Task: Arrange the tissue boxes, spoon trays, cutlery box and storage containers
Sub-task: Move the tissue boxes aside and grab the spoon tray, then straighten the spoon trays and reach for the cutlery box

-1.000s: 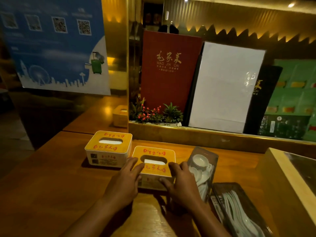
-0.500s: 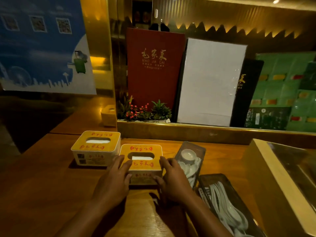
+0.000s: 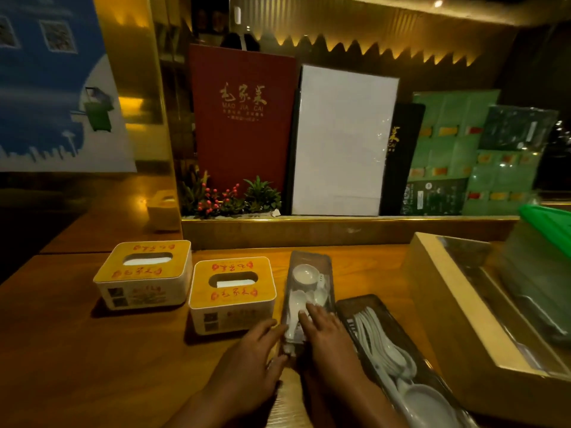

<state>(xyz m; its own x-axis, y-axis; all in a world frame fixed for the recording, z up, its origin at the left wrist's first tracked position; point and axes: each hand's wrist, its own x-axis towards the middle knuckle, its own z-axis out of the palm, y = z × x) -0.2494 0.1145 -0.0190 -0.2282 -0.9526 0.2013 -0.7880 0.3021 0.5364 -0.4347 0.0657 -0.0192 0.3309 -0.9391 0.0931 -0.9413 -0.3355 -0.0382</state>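
Tissue boxes: two units with rounded corners, cream plastic walls and matte yellow lids printed in red, each with an oval slot showing white tissue. The far tissue box (image 3: 142, 274) sits at the left on the wooden table (image 3: 55, 335); the near tissue box (image 3: 232, 294) stands just beside it, closer to the viewer, with a narrow gap between them. Right of the near box lies the narrow spoon tray (image 3: 309, 301), a long clear plastic rectangle lying roughly front to back and holding glossy white ceramic spoons and a small round dish at its far end. The left hand (image 3: 250, 359) rests at the tray's near left edge, fingers extended and loosely spread, gripping nothing that can be seen. The right hand (image 3: 327, 338) lies flat on the tray's near right portion, fingers on top of it, not closed around it. The dark spoon tray (image 3: 401, 362) lies just right, angled toward the lower right and filled with white spoons. The cutlery box (image 3: 457, 319), pale wood with square edges and a transparent top panel, occupies the right side; its contents cannot be made out. Open table surface remains at the left and front left. A raised wooden ledge (image 3: 340, 231) bounds the rear edge, carrying a red menu (image 3: 241, 118) and small plants (image 3: 231, 199).
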